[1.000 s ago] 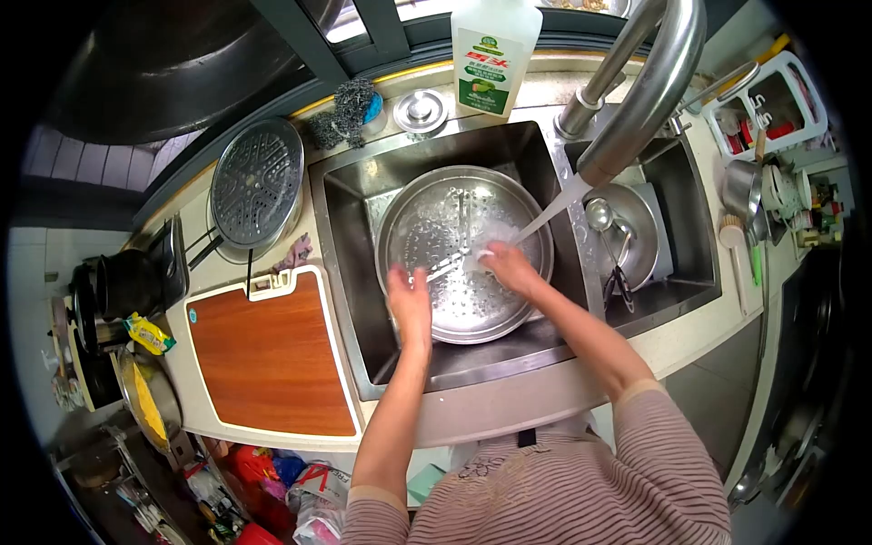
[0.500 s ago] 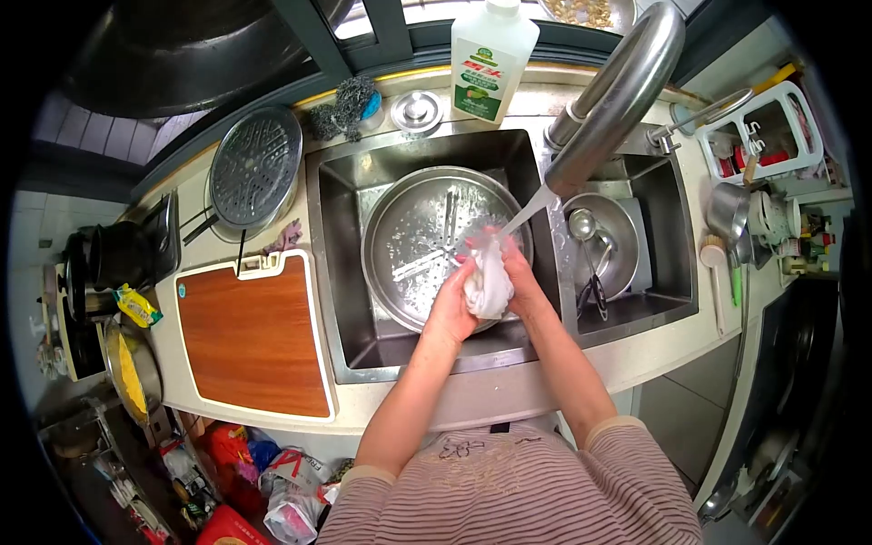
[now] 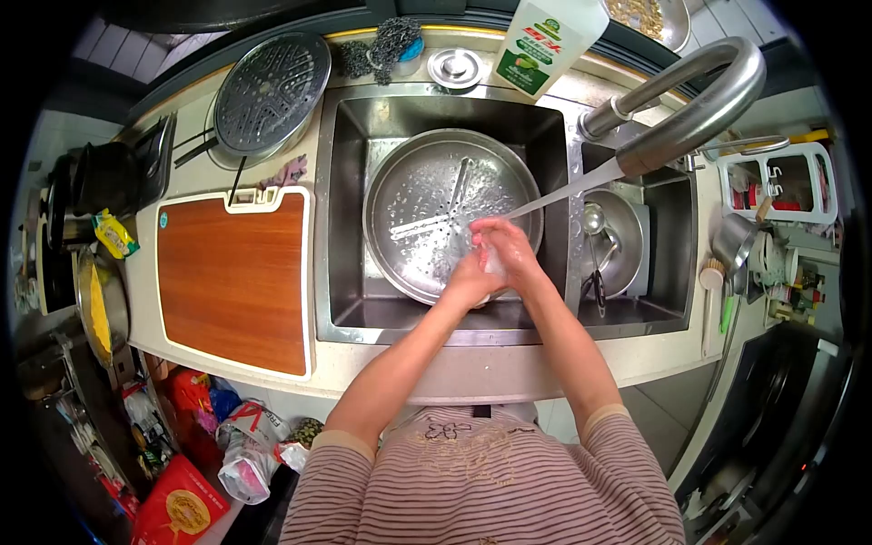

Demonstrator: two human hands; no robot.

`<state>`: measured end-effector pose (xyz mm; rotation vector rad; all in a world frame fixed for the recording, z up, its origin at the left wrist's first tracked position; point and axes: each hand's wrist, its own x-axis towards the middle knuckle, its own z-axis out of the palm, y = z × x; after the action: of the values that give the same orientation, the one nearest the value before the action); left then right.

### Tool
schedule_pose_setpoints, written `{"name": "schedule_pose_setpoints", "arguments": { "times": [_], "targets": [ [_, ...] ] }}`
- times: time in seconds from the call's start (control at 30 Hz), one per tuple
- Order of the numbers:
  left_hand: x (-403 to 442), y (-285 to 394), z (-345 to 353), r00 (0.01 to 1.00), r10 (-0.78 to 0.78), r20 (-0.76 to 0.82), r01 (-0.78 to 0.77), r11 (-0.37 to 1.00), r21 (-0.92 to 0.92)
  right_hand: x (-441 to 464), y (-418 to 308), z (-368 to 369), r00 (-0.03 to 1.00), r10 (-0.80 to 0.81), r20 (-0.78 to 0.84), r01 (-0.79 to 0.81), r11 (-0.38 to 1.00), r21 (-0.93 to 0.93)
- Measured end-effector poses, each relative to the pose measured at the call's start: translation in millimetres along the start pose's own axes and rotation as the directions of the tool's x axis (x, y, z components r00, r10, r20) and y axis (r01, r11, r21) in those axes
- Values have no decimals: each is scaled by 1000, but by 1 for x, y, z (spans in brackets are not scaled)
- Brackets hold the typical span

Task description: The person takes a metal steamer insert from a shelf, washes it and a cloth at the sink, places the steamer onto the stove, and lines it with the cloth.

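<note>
Both my hands meet under the running water, over the right part of a wide round metal pan in the large sink basin. My left hand is closed around a wet white cloth. Curled over the cloth from the right is my right hand, its fingertips bent inward. Only a small part of the cloth shows between the hands. A stream falls from the metal faucet onto my right hand. Small holes and raised bars mark the pan's bottom, which is wet.
A brown cutting board lies left of the sink, below a pot with a perforated dark lid. Behind the sink stand steel wool, a metal lid and a white bottle. The right basin holds a metal bowl with ladles.
My hands have closed more tightly around the white cloth, which now shows much less. The camera view has shifted, so the sink and faucet sit differently in the picture.
</note>
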<state>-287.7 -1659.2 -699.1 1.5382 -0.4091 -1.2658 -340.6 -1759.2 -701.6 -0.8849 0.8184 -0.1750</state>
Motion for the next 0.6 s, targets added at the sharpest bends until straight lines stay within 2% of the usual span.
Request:
{"name": "schedule_pose_setpoints", "arguments": {
  "times": [0.03, 0.1, 0.2, 0.3, 0.4, 0.43, 0.5, 0.53, 0.6],
  "targets": [
    [3, -7, 0, 999, 10, -35, -4, 984, 179, 6, 9, -3, 999, 0, -34, 0, 1000, -3],
    [6, -9, 0, 994, 46, -95, 9, 858, 514, 14, 19, -5, 994, 0, -105, -1, 1000, -10],
    [1, 10, 1, 997, -19, -78, 68, 718, 693, 21, 29, -1, 951, -120, -285, 89, 989, -119],
    [8, -3, 1, 998, 31, -50, 19, 635, 773, 26, 38, -6, 951, -154, -267, 108, 978, -179],
    [15, 0, 5, 997, -17, -73, 64, 703, 709, 27, 31, -20, 974, -43, -222, 1, 983, -184],
    [19, -3, 2, 998, -20, -53, 48, 793, 608, 28, 33, -26, 963, -164, -213, 94, 948, -305],
    [33, -23, -11, 1000, -20, -11, 22, 927, 375, 29, 36, -37, 907, -393, -155, 261, 809, -528],
    [39, -36, -21, 997, -59, 40, 43, 950, 310, 23, 30, -52, 934, -356, -28, 231, 661, -714],
    [33, -42, -48, 972, -71, 226, -51, 870, 491, 13, 30, -61, 951, -300, 73, 155, 258, -954]
  ]
}}
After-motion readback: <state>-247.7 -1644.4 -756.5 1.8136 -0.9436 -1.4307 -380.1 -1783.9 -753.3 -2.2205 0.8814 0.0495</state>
